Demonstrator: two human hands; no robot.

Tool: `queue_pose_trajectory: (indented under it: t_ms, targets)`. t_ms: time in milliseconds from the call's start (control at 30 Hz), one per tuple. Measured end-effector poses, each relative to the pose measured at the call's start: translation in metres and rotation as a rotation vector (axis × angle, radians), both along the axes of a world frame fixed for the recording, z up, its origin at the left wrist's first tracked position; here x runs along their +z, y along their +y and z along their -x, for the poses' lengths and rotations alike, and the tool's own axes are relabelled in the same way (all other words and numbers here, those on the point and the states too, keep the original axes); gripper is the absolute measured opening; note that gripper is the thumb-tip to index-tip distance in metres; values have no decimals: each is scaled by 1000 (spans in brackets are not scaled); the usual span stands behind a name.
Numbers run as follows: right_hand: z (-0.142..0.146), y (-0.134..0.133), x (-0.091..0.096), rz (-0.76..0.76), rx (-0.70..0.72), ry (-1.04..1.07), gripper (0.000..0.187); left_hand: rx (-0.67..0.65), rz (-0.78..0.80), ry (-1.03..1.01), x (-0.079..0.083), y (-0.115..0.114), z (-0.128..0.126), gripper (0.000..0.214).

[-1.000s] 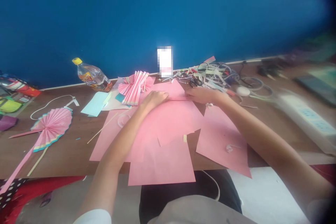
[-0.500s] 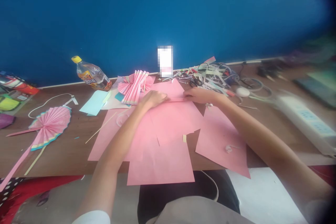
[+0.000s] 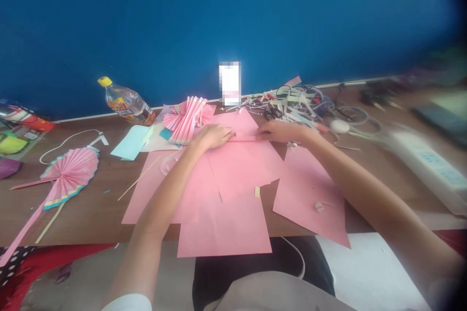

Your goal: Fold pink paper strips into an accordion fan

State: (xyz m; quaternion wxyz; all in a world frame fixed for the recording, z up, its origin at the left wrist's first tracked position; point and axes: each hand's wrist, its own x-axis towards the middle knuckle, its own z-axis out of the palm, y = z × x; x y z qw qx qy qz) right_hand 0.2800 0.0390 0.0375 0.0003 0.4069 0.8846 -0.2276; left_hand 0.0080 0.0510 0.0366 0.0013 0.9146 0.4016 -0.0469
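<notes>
My left hand (image 3: 211, 135) and my right hand (image 3: 279, 131) both rest on the far edge of a pink paper sheet (image 3: 242, 165) on the wooden table (image 3: 95, 204). Fingers of both hands are pressed together on a narrow folded strip along that edge. More pink sheets overlap beneath, one (image 3: 224, 228) hanging over the near table edge and one (image 3: 310, 194) to the right. A pleated pink paper bundle (image 3: 188, 119) lies just behind my left hand.
A finished pink paper fan (image 3: 69, 172) with a coloured rim lies at left. A plastic bottle (image 3: 126, 102) lies by the blue wall. A light blue sheet (image 3: 131, 142), a pile of paper scraps, scissors and cables (image 3: 295, 102), and a white power strip (image 3: 426, 160) surround the work.
Both hands stayed on the sheet's far edge; the fold between them looks pressed flatter and narrower. The view shifted slightly.
</notes>
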Motion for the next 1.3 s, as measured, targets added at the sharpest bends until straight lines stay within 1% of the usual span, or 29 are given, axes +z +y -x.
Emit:
queue_pose_trajectory:
  t_ms: [100,233,333,433,500,567,733,933,1100,1167,1300]
  targets:
    - [-1,1,-3,5,7,-17,37,-42,-14,17,6,-8,-7,28]
    - [1,0,-3,-16,35,-35,39,-88,-53,38,6,-22,-22,26]
    - [4,-2,-1,-32,53,-14,41,-40,-111,14,-1,-29,-33,26]
    - [5,-3,0,-40,45,-5,42,46,-134,-20,-10,-30,-38,37]
    - [5,-3,-1,-35,18,-19,42,95,-128,-21,-14,-27,-38,46]
    - [5,-2,-3,-35,-13,-29,41,115,-117,-9,-17,-23,-35,51]
    - [4,-1,-3,-32,-19,11,41,46,-111,2,-17,-12,-24,60]
    - [3,-3,1,95,-29,87,46,-8,-115,-6,-18,-2,-12,67]
    - [3,-6,6,229,-60,91,49,-26,-81,-48,-20,1,-10,69]
    - [3,-7,7,215,-54,98,47,-23,-68,-69,-21,1,-10,69]
    - [2,-5,5,121,-10,121,40,-28,-64,-95,-23,2,-9,67]
